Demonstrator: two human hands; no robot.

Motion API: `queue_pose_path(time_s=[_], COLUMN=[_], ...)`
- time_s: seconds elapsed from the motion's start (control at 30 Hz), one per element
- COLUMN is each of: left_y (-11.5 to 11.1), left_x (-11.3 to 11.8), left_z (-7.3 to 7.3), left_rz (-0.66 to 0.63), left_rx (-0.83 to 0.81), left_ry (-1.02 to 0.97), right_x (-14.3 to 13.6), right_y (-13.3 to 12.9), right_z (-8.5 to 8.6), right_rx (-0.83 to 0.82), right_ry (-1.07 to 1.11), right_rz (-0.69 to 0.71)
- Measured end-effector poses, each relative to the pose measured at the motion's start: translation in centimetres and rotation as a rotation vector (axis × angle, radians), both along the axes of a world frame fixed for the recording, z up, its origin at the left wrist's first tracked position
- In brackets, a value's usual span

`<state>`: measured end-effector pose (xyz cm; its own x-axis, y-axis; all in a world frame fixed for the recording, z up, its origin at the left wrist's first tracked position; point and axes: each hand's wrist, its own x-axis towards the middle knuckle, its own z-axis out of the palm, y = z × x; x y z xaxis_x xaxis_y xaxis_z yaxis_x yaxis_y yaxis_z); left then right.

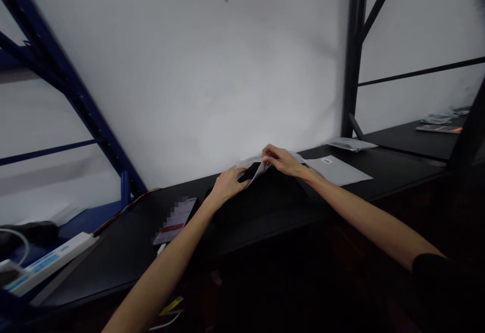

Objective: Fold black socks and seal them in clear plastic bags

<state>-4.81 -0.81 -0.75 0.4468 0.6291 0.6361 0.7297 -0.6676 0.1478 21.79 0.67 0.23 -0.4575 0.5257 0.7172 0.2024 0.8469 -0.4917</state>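
Observation:
A thin, whitish translucent plastic bag [257, 173] is spread at its mouth between my two hands, near the back of the black table. My left hand [228, 185] grips the bag's left edge, thumb on the near side. My right hand [279, 160] pinches its upper edge with bent fingers. Something black shows inside the opening; its kind cannot be made out. A dark, soft-looking mass [265, 196] lies below the hands and blends into the tabletop. Just right of my right hand rests a flat white packet [339, 170] with a small label.
A second flat packet [350, 144] lies farther back by the black post [352, 55]. Left of my left forearm is a phone [176, 221] with its screen lit. A white power strip [53, 262] sits at the far left, near a blue metal frame [76, 90]. A white wall stands behind.

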Motion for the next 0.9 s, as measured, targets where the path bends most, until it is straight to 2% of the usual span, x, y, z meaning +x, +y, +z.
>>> queue_pose_path(time_s=[0.1,0.2,0.37,0.47,0.63,0.8,0.9], left_y=[-0.1,-0.5,-1.1,-1.6,-1.3,0.3,1.2], left_x=[0.0,0.2,0.6,0.7,0.7,0.2,-0.4], left_z=[0.4,1.0,1.7,2.3,2.7,2.0,2.3], left_rz=[0.09,0.108,0.041,-0.063,-0.273,-0.355,-0.399], left_rx=[0.004,0.025,-0.011,-0.05,-0.142,-0.386,-0.451], left_ry=[0.103,0.101,0.032,-0.056,-0.32,-0.813,-1.046], right_x=[-0.2,0.1,1.1,1.6,2.4,2.7,2.6], right_y=[-0.3,-0.2,0.9,1.7,2.1,2.1,2.6], right_z=[0.2,0.5,0.4,0.1,0.9,1.1,0.6], right_rx=[-0.022,-0.005,0.093,0.146,0.161,0.021,-0.066], right_ry=[0.02,0.04,-0.09,-0.138,-0.069,-0.012,0.044], right_rz=[-0.012,-0.026,-0.089,-0.141,-0.214,-0.112,-0.07])
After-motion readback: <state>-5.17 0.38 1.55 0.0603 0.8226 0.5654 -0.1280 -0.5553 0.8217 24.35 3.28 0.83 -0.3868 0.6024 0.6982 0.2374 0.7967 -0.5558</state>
